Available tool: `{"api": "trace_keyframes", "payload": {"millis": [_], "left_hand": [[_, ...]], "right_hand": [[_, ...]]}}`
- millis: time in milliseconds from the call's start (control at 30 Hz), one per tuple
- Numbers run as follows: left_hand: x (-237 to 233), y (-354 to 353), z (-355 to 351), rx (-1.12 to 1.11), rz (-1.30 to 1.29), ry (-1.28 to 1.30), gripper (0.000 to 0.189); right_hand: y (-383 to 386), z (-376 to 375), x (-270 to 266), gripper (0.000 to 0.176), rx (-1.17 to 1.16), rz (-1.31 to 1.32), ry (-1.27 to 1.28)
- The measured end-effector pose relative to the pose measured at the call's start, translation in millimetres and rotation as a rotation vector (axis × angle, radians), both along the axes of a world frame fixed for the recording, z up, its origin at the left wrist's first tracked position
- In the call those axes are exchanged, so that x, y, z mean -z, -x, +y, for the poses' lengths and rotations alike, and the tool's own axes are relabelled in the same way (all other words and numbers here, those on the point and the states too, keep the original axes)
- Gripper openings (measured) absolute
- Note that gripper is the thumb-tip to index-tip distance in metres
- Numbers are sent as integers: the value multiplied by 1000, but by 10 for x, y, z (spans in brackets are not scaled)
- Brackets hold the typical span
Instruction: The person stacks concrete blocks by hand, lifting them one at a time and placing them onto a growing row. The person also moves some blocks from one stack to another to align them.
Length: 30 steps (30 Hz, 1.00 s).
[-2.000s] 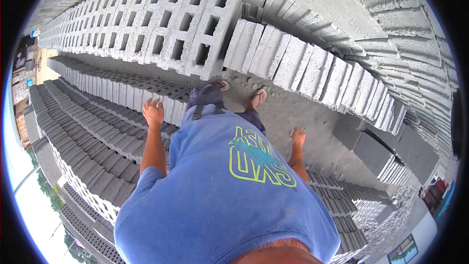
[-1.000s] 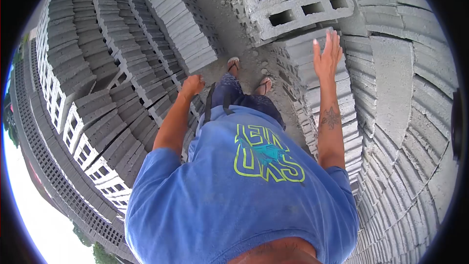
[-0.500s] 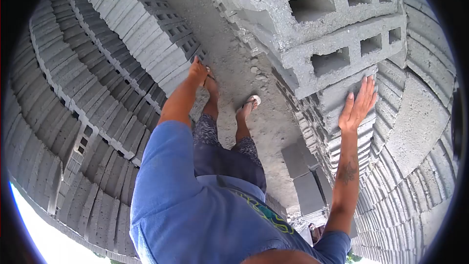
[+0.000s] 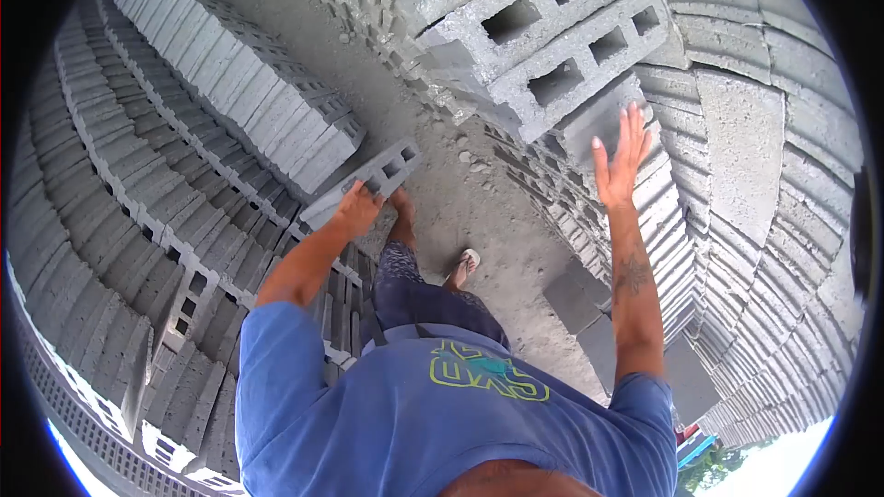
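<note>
Hollow block between stacked block rows

Sandy ground under me. Long rows of blocks standing on it at my left, stack of hollow blocks at right. Loose stones between. My sandal planted mid-path, dark slabs just beside.

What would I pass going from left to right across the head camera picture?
Rows of grey blocks → left hand gripping a hollow block → sandalled foot → right hand, open → stacked blocks at the far right.
</note>
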<state>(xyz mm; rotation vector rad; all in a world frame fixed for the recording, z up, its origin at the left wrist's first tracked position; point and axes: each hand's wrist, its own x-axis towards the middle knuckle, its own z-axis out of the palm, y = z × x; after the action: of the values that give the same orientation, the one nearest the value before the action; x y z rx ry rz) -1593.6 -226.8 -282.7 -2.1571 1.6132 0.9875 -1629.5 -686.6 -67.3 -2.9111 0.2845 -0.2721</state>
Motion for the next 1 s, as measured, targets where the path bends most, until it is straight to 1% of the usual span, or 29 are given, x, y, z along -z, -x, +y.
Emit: {"api": "trace_keyframes", "payload": {"millis": [33,67,100,133,200,233,300,333,400,433,467,533,567,600,667,700,733,767,800,833,867,933,967,1000], "left_hand": [[-385,-2,40,-1,-2,110,63],[-765,-26,37,-17,46,130,66],[-1131,-70,17,-29,88,144,69],[-1441,-68,36,-21,110,181,70],[-2092,-70,19,-10,146,241,71],[-2445,-57,-11,-8,162,261,70],[-3046,-1,-46,-13,191,314,72],[-3341,17,-78,9,161,302,72],[-3923,87,-129,-3,174,298,72],[-4193,122,-162,8,152,277,72],[-4440,146,-231,4,156,234,72],[-4869,219,-392,3,143,175,73],[-5054,265,-471,-18,127,134,71],[-5238,289,-552,-38,101,95,69],[-5653,385,-684,-91,34,90,71],[-5893,436,-749,-152,-21,99,72],[-6114,494,-823,-207,-67,103,73],[-6280,534,-918,-247,-97,168,75],[-6408,567,-1005,-287,-124,241,77],[-6500,583,-1097,-283,-164,295,80],[-6552,591,-1198,-290,-192,367,82],[-6476,515,-1311,-239,-259,499,82],[-6369,441,-1375,-203,-289,576,81],[-6230,348,-1448,-182,-314,638,79]], "right_hand": [[83,357,-78,72,-86,-76,-59],[197,752,-198,80,-167,22,-170],[384,1041,-72,87,-339,98,-347],[509,1331,-83,93,-416,282,-417],[788,1728,150,93,-377,490,-452],[917,1782,288,93,-358,456,-455],[1039,1879,530,89,-439,480,-386],[1013,1874,558,89,-429,441,-393],[990,1881,581,79,-516,311,-613],[950,1878,590,68,-565,158,-694],[911,1882,565,68,-569,126,-702],[825,1923,461,58,-669,158,-861],[751,1939,390,55,-762,22,-832],[659,1919,236,55,-773,-5,-834],[521,1783,-214,54,-811,137,-995],[409,1631,-494,55,-868,26,-984],[274,1483,-714,55,-914,2,-950],[112,1278,-950,55,-953,-18,-906],[-25,1012,-1329,55,-983,-55,-813],[-176,763,-1575,52,-1028,-98,-779],[-308,501,-1894,52,-1045,-88,-671],[-555,20,-2382,50,-1061,-51,-429],[-654,-187,-2615,49,-1033,-16,-296],[-754,-379,-2727,48,-1022,-84,-212]]}}
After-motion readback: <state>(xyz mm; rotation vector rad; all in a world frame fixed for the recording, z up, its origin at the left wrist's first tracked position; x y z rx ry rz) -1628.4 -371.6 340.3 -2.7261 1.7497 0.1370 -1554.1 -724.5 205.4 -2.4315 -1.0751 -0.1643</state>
